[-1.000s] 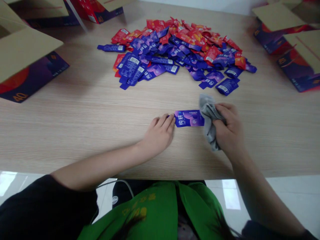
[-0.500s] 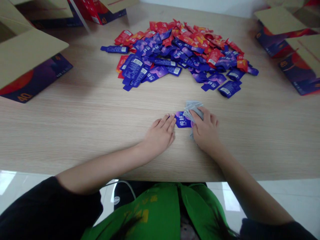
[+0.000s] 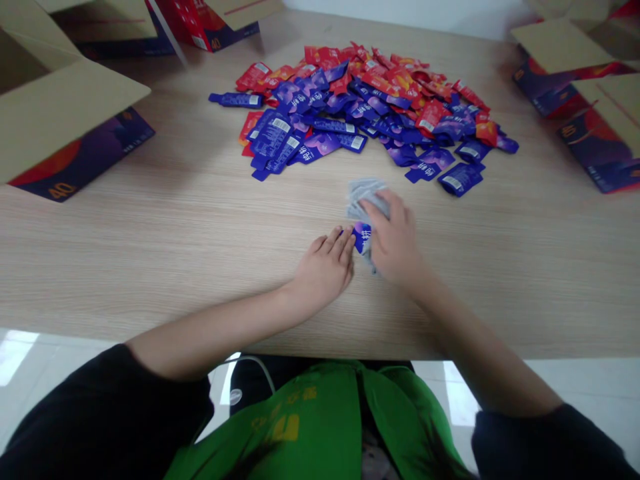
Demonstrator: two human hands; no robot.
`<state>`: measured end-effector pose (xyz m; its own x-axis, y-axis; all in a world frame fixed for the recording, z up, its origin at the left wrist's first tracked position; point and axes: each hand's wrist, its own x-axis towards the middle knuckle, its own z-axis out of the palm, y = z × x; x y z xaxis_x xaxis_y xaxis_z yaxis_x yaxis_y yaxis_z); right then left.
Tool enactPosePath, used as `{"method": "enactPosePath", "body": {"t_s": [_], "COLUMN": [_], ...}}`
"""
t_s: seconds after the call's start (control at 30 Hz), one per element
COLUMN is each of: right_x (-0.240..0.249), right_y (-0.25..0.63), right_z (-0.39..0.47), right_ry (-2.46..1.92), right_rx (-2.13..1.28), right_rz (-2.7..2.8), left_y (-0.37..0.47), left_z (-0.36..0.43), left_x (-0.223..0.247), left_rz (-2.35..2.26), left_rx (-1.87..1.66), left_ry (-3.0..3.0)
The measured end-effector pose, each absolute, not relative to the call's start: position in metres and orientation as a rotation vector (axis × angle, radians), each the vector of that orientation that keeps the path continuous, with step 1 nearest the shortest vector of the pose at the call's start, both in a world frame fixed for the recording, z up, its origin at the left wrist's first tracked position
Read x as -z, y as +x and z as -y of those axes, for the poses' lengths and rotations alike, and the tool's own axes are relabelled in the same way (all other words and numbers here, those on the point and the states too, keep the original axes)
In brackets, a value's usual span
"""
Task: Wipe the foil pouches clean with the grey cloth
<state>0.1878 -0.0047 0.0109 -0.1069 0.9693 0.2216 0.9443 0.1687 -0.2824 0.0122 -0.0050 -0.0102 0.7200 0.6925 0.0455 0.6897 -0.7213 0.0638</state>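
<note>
A blue sachet (image 3: 362, 235) with white lettering lies flat on the table, partly covered. My left hand (image 3: 327, 263) rests flat with fingers stretched out, its fingertips pressing the sachet's left end. Bunched in my right hand (image 3: 397, 243) is a grey-white cloth (image 3: 367, 193), held over the right part of the sachet, with some cloth showing below the hand too. Beyond both hands lies a heap of sachets, blue ones (image 3: 327, 123) in front and red ones (image 3: 400, 79) behind.
Open cartons with blue and red print stand on both sides: a large one (image 3: 95, 157) at left, another (image 3: 235, 33) behind it, and more (image 3: 600, 143) at right. The wooden table's (image 3: 150, 267) front edge runs close to my body.
My right hand has moved left and slightly away from me with the cloth, covering more of the sachet. My left hand stays on the sachet's end. The whole view has shifted slightly.
</note>
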Motion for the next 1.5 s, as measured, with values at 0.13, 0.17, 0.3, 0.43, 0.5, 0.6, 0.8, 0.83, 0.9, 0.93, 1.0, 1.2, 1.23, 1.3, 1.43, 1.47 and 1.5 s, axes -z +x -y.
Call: {"method": "enactPosePath", "body": {"t_s": [0.13,0.17,0.3,0.43,0.5,0.6,0.8,0.83,0.9,0.93,1.0,1.2,1.23,1.3,1.43,1.47,1.5], "right_x": [0.005,0.008,0.01,0.014,0.017,0.019,0.0,-0.002,-0.004,-0.003,0.001,0.01,0.01,0.011,0.014,0.014,0.013], "right_y": [0.172,0.174,0.196,0.219,0.231,0.245,0.226,0.215,0.194,0.184,0.173,0.192,0.199,0.211,0.229,0.232,0.235], "right_z": [0.001,0.002,0.014,0.027,0.033,0.038,0.022,0.017,0.009,0.006,0.003,0.016,0.02,0.03,0.045,0.047,0.047], "right_ry": [-1.874,-1.884,-1.97,-2.063,-2.07,-2.063,-1.976,-1.958,-1.945,-1.943,-1.923,-1.95,-1.979,-2.052,-2.186,-2.191,-2.182], "right_rx": [-0.048,-0.023,0.052,0.087,0.095,0.089,0.047,0.035,-0.009,-0.033,-0.057,0.078,0.105,0.158,0.204,0.198,0.187], "right_rz": [2.232,2.233,2.127,2.009,1.984,1.962,1.929,1.957,2.061,2.123,2.225,2.191,2.165,2.105,2.023,2.021,2.018], "left_y": [0.012,0.012,0.012,0.012,0.012,0.013,0.014,0.014,0.015,0.015,0.015,0.014,0.014,0.014,0.012,0.012,0.012], "left_z": [0.005,0.005,0.005,0.005,0.005,0.005,0.006,0.006,0.006,0.005,0.005,0.004,0.003,0.003,0.003,0.002,0.002], "left_x": [0.009,0.009,0.01,0.01,0.01,0.011,0.013,0.013,0.012,0.012,0.011,0.011,0.011,0.01,0.009,0.008,0.007], "left_rz": [-1.16,-1.16,-1.153,-1.143,-1.149,-1.151,-1.177,-1.177,-1.174,-1.173,-1.168,-1.169,-1.165,-1.156,-1.15,-1.15,-1.148], "left_rx": [-0.054,-0.051,-0.053,-0.048,-0.048,-0.041,-0.121,-0.137,-0.143,-0.133,-0.109,-0.076,-0.06,-0.03,-0.005,0.003,0.012], "left_ry": [2.861,2.861,2.862,2.87,2.871,2.86,2.856,2.857,2.855,2.853,2.85,2.862,2.867,2.872,2.858,2.852,2.848]}}
